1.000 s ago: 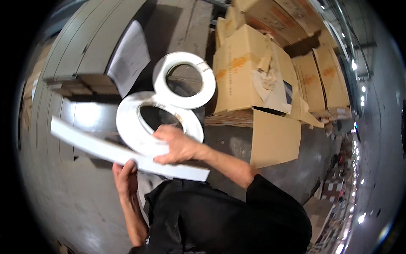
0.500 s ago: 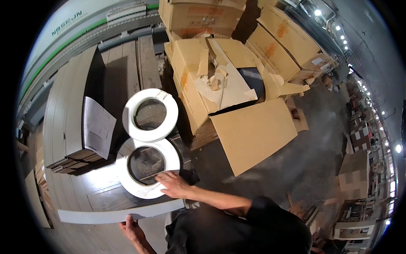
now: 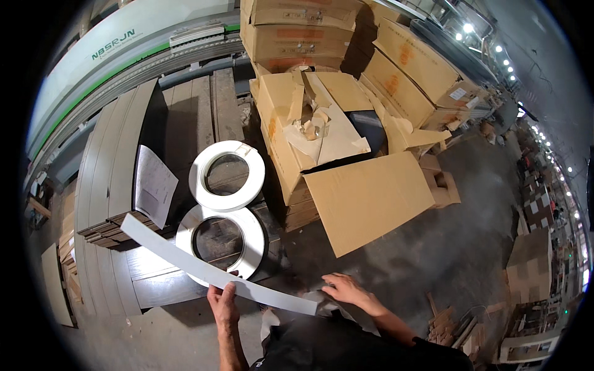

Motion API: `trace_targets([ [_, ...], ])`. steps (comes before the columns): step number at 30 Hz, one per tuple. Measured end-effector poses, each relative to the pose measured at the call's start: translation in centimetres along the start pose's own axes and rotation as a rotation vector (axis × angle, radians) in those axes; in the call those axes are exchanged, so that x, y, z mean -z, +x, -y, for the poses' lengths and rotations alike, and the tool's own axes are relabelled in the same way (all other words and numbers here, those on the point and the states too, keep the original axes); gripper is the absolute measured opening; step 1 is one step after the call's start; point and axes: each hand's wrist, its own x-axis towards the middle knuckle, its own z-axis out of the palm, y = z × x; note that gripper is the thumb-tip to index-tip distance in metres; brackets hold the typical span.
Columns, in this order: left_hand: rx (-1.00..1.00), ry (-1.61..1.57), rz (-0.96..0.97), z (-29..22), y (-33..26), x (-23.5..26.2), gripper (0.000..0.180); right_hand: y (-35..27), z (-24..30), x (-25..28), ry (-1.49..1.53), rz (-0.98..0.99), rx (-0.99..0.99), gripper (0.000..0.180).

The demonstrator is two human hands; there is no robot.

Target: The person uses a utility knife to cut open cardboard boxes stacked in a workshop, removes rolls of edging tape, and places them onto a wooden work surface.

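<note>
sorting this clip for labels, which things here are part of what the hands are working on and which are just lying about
In hand:
left hand, grip on the white strip
right hand, at the strip's end
two white tape rolls

Lying about:
open cardboard box
stacked cartons
paper sheet
grey panel stack

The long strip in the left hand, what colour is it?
White, plain and unpatterned; the strip shows best in the head view, pinched by the left hand.
</note>
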Motion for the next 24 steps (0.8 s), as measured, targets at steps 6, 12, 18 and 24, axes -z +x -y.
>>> trace_targets([
  [6,-0.06,0.009,-0.032,3.1,-0.9,-6.2,0.044,-0.9,-6.1,7.3,0.189,-0.133,-0.198,0.04],
  [12,-0.121,-0.145,-0.074,5.1,-2.3,-16.0,0.054,-1.6,-14.6,14.5,0.743,-0.233,-0.191,0.026],
  [18,-0.194,-0.156,-0.022,6.8,-3.9,-21.6,0.06,-0.8,-15.9,20.6,1.326,-0.39,0.18,0.055],
  [24,-0.263,-0.037,0.026,5.5,-4.2,-25.0,0.061,1.8,-13.1,27.0,1.035,-0.536,0.426,0.033],
])
